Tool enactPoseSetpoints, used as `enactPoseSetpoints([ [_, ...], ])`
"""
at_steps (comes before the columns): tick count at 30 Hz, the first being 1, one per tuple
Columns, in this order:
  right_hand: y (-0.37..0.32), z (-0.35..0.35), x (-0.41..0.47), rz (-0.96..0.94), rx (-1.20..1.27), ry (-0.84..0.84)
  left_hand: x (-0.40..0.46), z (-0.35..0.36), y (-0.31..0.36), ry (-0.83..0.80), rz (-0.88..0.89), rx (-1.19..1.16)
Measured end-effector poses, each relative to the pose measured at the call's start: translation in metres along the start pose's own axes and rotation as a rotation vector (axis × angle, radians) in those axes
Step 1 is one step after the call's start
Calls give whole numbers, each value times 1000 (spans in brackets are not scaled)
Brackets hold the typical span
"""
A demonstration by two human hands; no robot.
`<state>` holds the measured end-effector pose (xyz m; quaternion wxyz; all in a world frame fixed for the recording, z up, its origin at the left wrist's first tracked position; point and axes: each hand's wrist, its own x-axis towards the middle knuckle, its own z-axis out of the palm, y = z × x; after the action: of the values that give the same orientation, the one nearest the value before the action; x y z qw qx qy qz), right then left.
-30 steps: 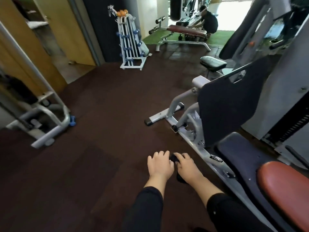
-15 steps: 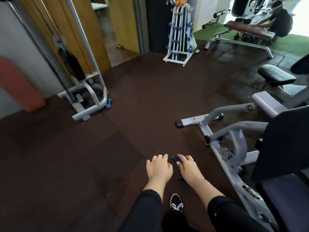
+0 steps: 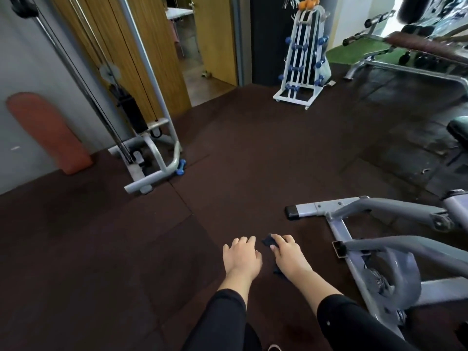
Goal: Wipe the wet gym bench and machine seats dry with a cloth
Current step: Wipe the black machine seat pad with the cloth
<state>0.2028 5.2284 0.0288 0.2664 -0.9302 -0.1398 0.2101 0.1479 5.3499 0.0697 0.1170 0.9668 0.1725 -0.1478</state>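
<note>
dumbbell rack (image 3: 303, 59), cable machine (image 3: 141, 138), orange pad (image 3: 48, 133), wooden door (image 3: 215, 36)

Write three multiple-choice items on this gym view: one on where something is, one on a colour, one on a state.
1. Where does the small blue dumbbell lie?
A. on the floor beside the cable machine's base
B. on the green turf
C. in the left hand

2. What colour is the cloth?
A. white
B. dark
C. yellow

3. What is the right hand doing?
A. hanging empty
B. gripping a machine frame
C. holding the cloth

Answers:
1. A, it rests against the cable machine base tube.
2. B, dark fabric shows past the fingers.
3. C, the right hand's fingers curl around the cloth, while the left hand beside it is empty.
</note>
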Motion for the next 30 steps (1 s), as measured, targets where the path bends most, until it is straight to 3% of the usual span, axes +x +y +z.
enactPoseSetpoints([
  [7, -25, -24, 104, 19, -22, 28, 113, -35, -5, 10, -5, -24],
  [19, -80, -84, 319, 149, 61, 175, 353, -129, -20, 10, 135, 42],
  [30, -38, -176, 489, 260, 99, 294, 548, -169, 75, -35, 288, 84],
])
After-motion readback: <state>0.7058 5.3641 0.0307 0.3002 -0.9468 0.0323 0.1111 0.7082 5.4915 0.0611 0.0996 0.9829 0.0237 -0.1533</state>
